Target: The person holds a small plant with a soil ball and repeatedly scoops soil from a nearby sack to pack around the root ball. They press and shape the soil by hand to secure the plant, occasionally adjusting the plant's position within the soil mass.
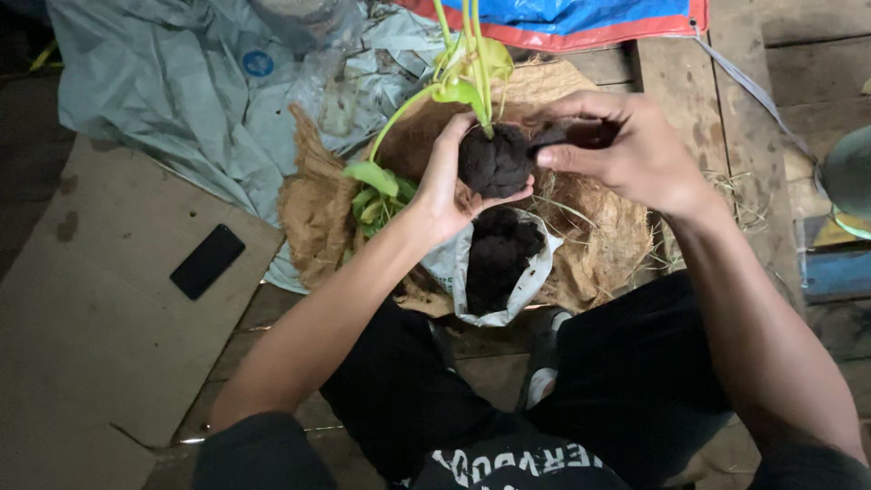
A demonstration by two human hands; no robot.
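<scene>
The left hand [445,186] is cupping a dark soil ball [493,161] around the roots of a green plant [463,77], above the soil bag [497,263]. The right hand [626,150] is pinching soft soil against it; I think even, gentle pressing all around would be keeping the ball firm.

Crumbly matt soil ball [493,161], coarse burlap [313,204], rough wooden planks [671,68]
</scene>
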